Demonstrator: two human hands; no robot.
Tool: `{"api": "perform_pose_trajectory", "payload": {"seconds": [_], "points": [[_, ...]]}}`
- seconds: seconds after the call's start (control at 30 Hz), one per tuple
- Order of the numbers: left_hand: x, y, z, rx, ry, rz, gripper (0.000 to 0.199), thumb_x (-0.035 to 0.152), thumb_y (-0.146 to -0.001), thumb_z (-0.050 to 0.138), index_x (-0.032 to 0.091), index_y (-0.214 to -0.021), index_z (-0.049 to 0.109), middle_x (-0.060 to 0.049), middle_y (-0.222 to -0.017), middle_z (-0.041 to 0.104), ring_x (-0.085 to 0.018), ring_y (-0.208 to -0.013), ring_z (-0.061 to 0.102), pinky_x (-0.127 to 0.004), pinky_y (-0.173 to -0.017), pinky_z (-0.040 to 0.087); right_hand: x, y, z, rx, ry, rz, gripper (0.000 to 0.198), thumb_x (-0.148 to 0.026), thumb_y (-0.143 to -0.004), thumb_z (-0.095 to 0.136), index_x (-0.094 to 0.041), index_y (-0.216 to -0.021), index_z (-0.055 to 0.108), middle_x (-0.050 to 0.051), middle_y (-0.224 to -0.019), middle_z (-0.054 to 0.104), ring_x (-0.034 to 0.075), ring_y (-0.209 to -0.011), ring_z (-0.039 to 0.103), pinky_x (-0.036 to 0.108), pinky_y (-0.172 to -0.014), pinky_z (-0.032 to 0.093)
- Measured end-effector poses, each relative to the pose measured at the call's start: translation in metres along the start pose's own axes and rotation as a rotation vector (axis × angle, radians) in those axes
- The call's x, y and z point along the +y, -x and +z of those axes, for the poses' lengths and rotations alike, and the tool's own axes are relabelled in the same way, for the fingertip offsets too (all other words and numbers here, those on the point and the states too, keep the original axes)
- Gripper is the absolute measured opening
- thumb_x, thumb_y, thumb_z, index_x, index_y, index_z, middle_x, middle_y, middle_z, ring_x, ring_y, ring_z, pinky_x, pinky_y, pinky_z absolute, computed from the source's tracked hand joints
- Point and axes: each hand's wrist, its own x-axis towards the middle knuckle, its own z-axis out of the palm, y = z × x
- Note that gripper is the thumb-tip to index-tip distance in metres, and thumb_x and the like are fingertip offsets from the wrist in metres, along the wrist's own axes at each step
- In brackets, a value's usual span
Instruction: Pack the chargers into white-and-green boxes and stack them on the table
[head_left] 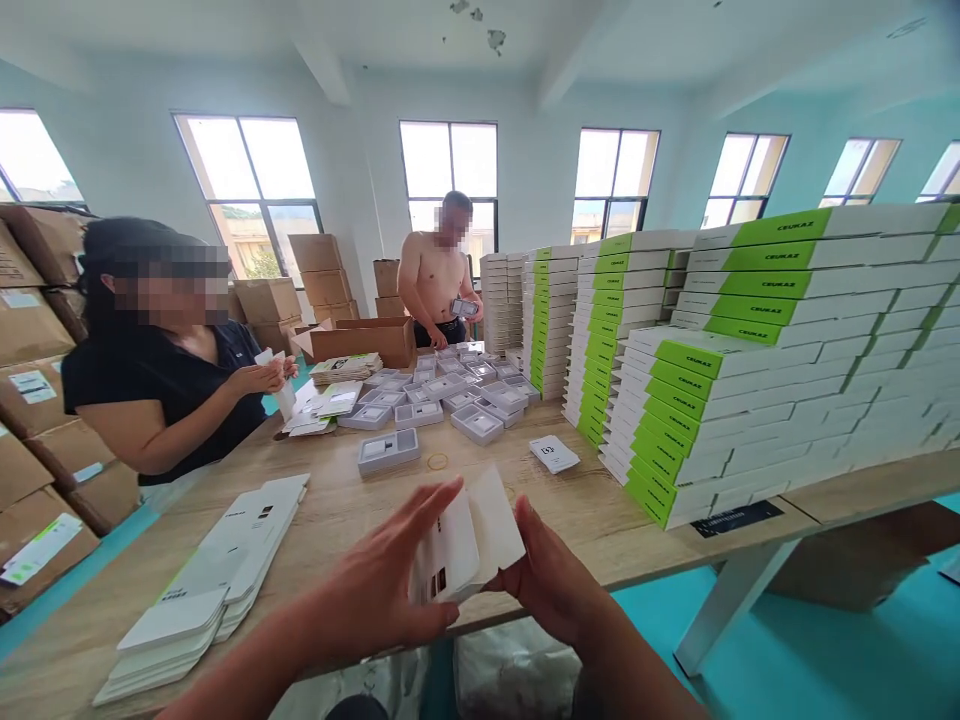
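Note:
A small white cardboard box (452,545), with one end flap standing open, is held up over the near table edge. My left hand (375,580) closes round its left side, thumb below and fingers above. On the right side, my right hand (555,575) pinches the box near the open flap. What is inside the box cannot be made out. Flat, unfolded white boxes (225,565) with green edges lie stacked left of my hands. Beyond the box rest a grey tray (388,452), a rubber band (436,462) and white printed cards (554,455).
Tall stacks of white-and-green boxes (675,430) fill the table's right side. Several grey trays (476,423) lie mid-table before an open brown carton (360,342). One co-worker (172,380) handles white pieces at left; another person (442,270) stands at the far end.

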Motion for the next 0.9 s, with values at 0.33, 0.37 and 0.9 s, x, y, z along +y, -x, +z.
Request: {"api": "perform_pose_trajectory", "payload": {"seconds": [0.33,0.37,0.9], "points": [[-0.005,0.010,0.011,0.146,-0.313,0.337,0.082,0.017,-0.076,0.078,0.032,-0.142,0.031,-0.017,-0.158,0.039,-0.033,-0.141,0.049,-0.052,-0.108,0.051,0.015,-0.004,-0.003,-0.097,-0.179,0.079,0.061,-0.067,-0.078,0.076,-0.020,-0.116,0.072,0.007,-0.103,0.076,0.022,-0.094,0.069,0.030,-0.081,0.052],[-0.005,0.010,0.013,0.166,-0.324,0.357,0.081,0.016,-0.076,0.078,0.031,-0.141,0.032,-0.017,-0.157,0.039,-0.034,-0.141,0.049,-0.052,-0.108,0.051,0.014,-0.005,-0.002,-0.102,-0.173,0.089,0.058,-0.063,-0.077,0.079,-0.018,-0.113,0.072,0.007,-0.099,0.076,0.021,-0.090,0.069,0.030,-0.079,0.051],[0.002,0.022,0.003,0.065,-0.130,0.314,0.035,0.023,-0.104,0.048,0.034,-0.138,0.053,-0.007,-0.147,0.053,-0.019,-0.131,0.057,-0.029,-0.104,0.051,-0.013,0.003,0.023,-0.007,1.076,-0.119,0.039,-0.036,-0.100,0.046,-0.018,-0.069,0.062,-0.004,-0.063,0.054,0.011,-0.061,0.043,0.024,-0.056,0.026]]}}
